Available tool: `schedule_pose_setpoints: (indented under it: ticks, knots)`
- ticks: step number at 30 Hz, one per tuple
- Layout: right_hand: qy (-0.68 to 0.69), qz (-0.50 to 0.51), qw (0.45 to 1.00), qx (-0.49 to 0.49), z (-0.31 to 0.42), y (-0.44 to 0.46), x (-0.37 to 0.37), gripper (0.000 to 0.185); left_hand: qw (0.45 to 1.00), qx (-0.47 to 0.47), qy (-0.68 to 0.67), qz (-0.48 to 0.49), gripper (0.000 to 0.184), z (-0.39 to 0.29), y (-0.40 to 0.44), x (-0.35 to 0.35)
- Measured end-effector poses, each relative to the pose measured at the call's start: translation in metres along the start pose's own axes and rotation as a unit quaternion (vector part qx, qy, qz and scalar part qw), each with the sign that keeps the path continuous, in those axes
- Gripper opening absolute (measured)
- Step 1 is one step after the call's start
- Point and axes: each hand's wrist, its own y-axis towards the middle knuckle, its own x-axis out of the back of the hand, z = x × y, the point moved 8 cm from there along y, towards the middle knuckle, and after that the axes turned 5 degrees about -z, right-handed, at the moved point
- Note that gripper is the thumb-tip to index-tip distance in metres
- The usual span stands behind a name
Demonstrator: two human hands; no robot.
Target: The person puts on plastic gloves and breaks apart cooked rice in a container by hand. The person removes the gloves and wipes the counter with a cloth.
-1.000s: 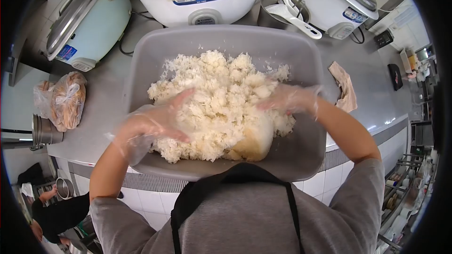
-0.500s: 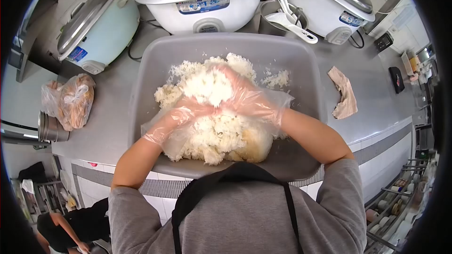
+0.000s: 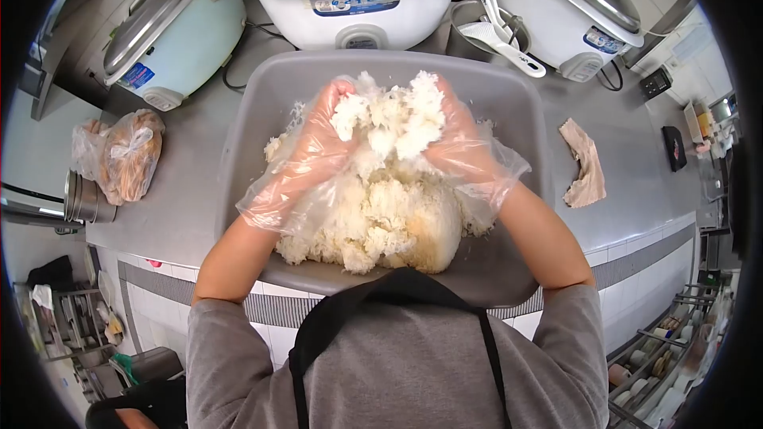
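Observation:
A large mound of cooked white rice (image 3: 373,218) fills the middle of a grey plastic tub (image 3: 274,71). Part of it near me is a compact block with a tan, browned side. Both my hands wear clear, loose plastic gloves. My left hand (image 3: 314,143) grips loose clumps of rice from the left, its fingers curled by the far side of the mound. From the right, my right hand (image 3: 461,143) holds more clumps, with its fingertips partly hidden behind the rice. Between the two hands the lifted rice is broken into ragged pieces.
Three rice cookers (image 3: 362,28) (image 3: 175,40) (image 3: 548,8) stand behind the tub. A metal pot (image 3: 469,44) holds white paddles (image 3: 501,32). Left lies a tied plastic bag (image 3: 131,155) beside metal containers (image 3: 86,199); right, a beige cloth (image 3: 584,163). Another person (image 3: 135,413) is at lower left.
My hands have moved apart and a little away from me, pulling the rice clump open between them. The other person at lower left has shifted lower, mostly out of view.

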Motion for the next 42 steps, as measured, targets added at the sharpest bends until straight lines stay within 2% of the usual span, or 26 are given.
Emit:
schedule_pose_setpoints:
  ticks: [1, 2, 4, 5, 7, 10, 13, 16, 18, 19, 20, 21, 22, 23, 25, 26, 27, 30, 31, 32, 33, 34, 35, 37, 39, 42]
  knots:
    - [-0.076, 0.004, 0.997, -0.004, -0.012, 0.001, -0.004, 0.053, 1.0, 0.017, -0.022, 0.012, 0.047, -0.011, -0.005, 0.001]
    - [-0.152, 0.009, 0.988, -0.01, -0.02, -0.001, -0.007, 0.053, 0.996, 0.053, -0.026, 0.063, 0.051, -0.019, -0.01, -0.002]
    - [-0.287, 0.129, 0.949, -0.031, -0.009, -0.01, -0.019, 0.065, 0.978, 0.128, -0.038, 0.163, 0.06, -0.024, -0.025, -0.002]
    - [-0.323, 0.179, 0.929, -0.035, -0.017, -0.015, -0.02, 0.072, 0.968, 0.117, 0.116, 0.19, 0.066, -0.012, -0.032, 0.008]
    - [-0.373, 0.267, 0.886, -0.074, -0.021, -0.028, -0.025, 0.086, 0.877, 0.085, 0.412, 0.231, 0.082, 0.009, -0.043, 0.035]
    - [-0.405, 0.376, 0.832, 0.042, 0.006, -0.063, -0.046, 0.093, 0.763, 0.326, 0.46, 0.315, 0.103, 0.018, -0.093, 0.069]
    - [-0.439, 0.436, 0.778, 0.111, -0.019, -0.097, -0.088, 0.098, 0.773, 0.313, 0.448, 0.321, 0.104, 0.047, -0.154, 0.062]
    - [-0.512, 0.431, 0.727, 0.15, -0.025, -0.091, -0.125, 0.092, 0.88, 0.28, 0.342, 0.172, 0.095, 0.051, -0.151, 0.04]
    - [-0.392, 0.375, 0.834, 0.099, -0.018, -0.066, -0.133, 0.094, 0.877, 0.418, 0.168, 0.166, 0.087, 0.047, -0.144, 0.033]
    - [-0.325, 0.39, 0.861, 0.038, -0.029, -0.058, -0.138, 0.096, 0.856, 0.484, 0.078, 0.163, 0.083, 0.042, -0.145, 0.03]
    - [-0.251, 0.401, 0.88, -0.026, -0.038, -0.053, -0.142, 0.099, 0.883, 0.443, 0.05, 0.147, 0.08, 0.031, -0.135, 0.03]
    - [-0.121, 0.37, 0.915, -0.108, -0.028, -0.042, -0.135, 0.087, 0.906, 0.402, 0.021, 0.131, 0.076, 0.021, -0.128, 0.03]
    - [-0.113, 0.355, 0.924, -0.082, -0.03, -0.035, -0.132, 0.084, 0.927, 0.358, -0.01, 0.115, 0.074, 0.013, -0.121, 0.031]
    - [-0.108, 0.339, 0.933, -0.054, -0.034, -0.029, -0.129, 0.081, 0.947, 0.276, 0.111, 0.123, 0.07, 0.029, -0.118, 0.039]
    - [-0.108, 0.29, 0.95, 0.047, -0.019, -0.017, -0.119, 0.074, 0.923, 0.356, 0.058, 0.133, 0.069, 0.019, -0.106, 0.039]
    - [-0.078, 0.275, 0.958, 0.036, -0.016, -0.015, -0.113, 0.073, 0.906, 0.399, 0.032, 0.14, 0.069, 0.017, -0.106, 0.038]
    - [-0.048, 0.26, 0.964, 0.026, -0.011, -0.011, -0.107, 0.073, 0.959, 0.25, -0.052, 0.125, 0.064, 0.005, -0.088, 0.033]
    - [-0.021, 0.232, 0.972, -0.027, 0.004, -0.003, -0.09, 0.065, 0.984, 0.124, -0.089, 0.097, 0.052, -0.004, -0.067, 0.038]
    - [-0.02, 0.228, 0.973, -0.04, 0.007, -0.003, -0.081, 0.063, 0.994, 0.069, -0.068, 0.06, 0.04, -0.015, -0.054, 0.039]
    - [-0.019, 0.224, 0.973, -0.053, 0.007, -0.003, -0.072, 0.061, 0.988, 0.135, 0.013, 0.08, 0.036, -0.015, -0.049, 0.037]
    - [-0.148, 0.116, 0.981, -0.038, -0.015, -0.01, -0.048, 0.054, 0.971, 0.198, 0.094, 0.099, 0.032, -0.04, -0.042, 0.038]
    - [-0.218, 0.153, 0.963, -0.035, -0.013, -0.01, -0.044, 0.053, 0.943, 0.26, 0.174, 0.117, 0.03, -0.048, -0.039, 0.041]
    - [-0.288, 0.187, 0.939, -0.032, -0.007, -0.009, -0.04, 0.051, 0.95, 0.204, 0.208, 0.11, 0.038, -0.04, -0.034, 0.043]
    - [-0.368, 0.215, 0.904, -0.014, -0.01, -0.009, -0.026, 0.051, 0.937, 0.187, 0.274, 0.105, 0.04, -0.035, -0.03, 0.046]
    - [-0.394, 0.206, 0.896, 0.02, -0.022, -0.013, -0.012, 0.052, 0.931, 0.164, 0.309, 0.102, 0.044, -0.025, -0.025, 0.048]
    - [-0.237, 0.209, 0.942, -0.113, -0.033, -0.016, 0.013, 0.061, 0.937, 0.137, 0.312, 0.075, 0.056, 0.009, -0.009, 0.06]
